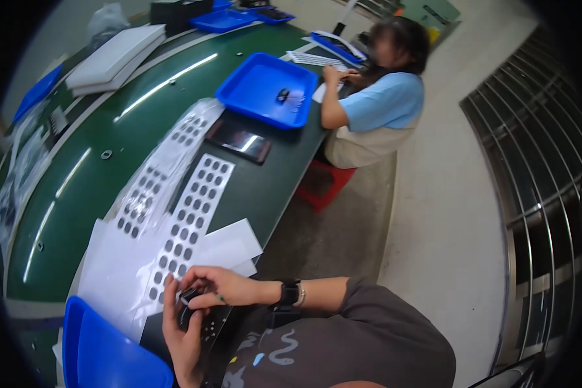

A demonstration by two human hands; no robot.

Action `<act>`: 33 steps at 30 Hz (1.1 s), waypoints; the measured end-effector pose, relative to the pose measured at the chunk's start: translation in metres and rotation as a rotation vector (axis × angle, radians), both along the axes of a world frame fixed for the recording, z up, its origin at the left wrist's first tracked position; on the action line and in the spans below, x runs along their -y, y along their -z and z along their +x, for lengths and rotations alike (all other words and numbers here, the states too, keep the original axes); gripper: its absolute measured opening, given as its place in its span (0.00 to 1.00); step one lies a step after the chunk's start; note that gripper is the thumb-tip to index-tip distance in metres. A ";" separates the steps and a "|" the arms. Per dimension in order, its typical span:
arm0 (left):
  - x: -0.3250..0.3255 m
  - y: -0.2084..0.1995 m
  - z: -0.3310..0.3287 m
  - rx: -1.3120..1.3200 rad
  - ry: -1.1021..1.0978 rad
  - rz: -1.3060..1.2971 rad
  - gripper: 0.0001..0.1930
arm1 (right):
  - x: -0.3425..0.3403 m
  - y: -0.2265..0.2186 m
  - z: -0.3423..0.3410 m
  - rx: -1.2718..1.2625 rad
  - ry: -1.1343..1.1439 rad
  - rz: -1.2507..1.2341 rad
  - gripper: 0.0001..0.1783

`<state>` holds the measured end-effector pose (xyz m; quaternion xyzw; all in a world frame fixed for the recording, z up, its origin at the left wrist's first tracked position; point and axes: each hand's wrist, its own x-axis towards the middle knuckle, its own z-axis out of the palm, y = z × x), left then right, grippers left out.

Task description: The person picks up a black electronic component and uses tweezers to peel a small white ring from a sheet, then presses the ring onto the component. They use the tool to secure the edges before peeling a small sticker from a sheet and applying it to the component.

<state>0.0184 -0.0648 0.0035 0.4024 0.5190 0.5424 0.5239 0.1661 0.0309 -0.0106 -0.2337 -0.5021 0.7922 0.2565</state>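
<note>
At the table's near edge, my left hand [183, 343] and my right hand [223, 286] meet around a small black part [189, 296]. The left fingers and thumb grip it from below. The right thumb and fingertips pinch at its upper side. Much of the part is covered by the fingers, so its exact kind cannot be made out. Just beyond my hands lies a white sheet of dark oval stickers [189, 216]. Several tiny pale bits [210, 328] are scattered beside my left hand.
An empty-looking blue tray [110, 355] stands at lower left. Farther off are a phone [239, 141], a blue tray [265, 71] with small black parts, plastic-wrapped sticker sheets [149, 181] and white paper [229, 246]. A co-worker [381, 97] sits along the green table [194, 84].
</note>
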 end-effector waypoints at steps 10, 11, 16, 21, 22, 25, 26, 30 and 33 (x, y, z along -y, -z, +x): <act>-0.006 -0.012 0.010 0.034 -0.201 0.078 0.33 | -0.001 -0.004 0.006 -0.043 0.002 -0.074 0.15; -0.005 -0.009 0.008 0.038 -0.200 0.091 0.33 | 0.001 -0.002 0.006 -0.047 -0.001 -0.100 0.14; -0.002 0.002 -0.010 -0.136 0.031 0.154 0.32 | 0.001 -0.009 0.007 -0.083 -0.051 -0.175 0.14; -0.001 -0.012 -0.010 0.031 0.120 0.020 0.36 | -0.001 -0.006 0.005 -0.077 -0.120 -0.129 0.14; -0.001 -0.016 -0.010 0.102 0.135 -0.022 0.37 | 0.000 -0.004 0.005 -0.077 -0.119 -0.126 0.14; -0.002 -0.021 -0.010 0.077 0.157 -0.004 0.38 | 0.001 0.003 0.005 -0.112 -0.134 -0.161 0.14; -0.003 -0.021 -0.010 0.065 0.167 0.004 0.38 | 0.000 0.005 0.004 -0.114 -0.134 -0.161 0.14; -0.007 -0.016 -0.015 -0.120 0.215 -0.008 0.37 | -0.005 0.002 0.002 -0.110 -0.200 -0.133 0.13; -0.010 -0.019 -0.014 -0.192 0.176 -0.007 0.37 | -0.006 -0.008 0.009 -0.136 -0.181 -0.327 0.15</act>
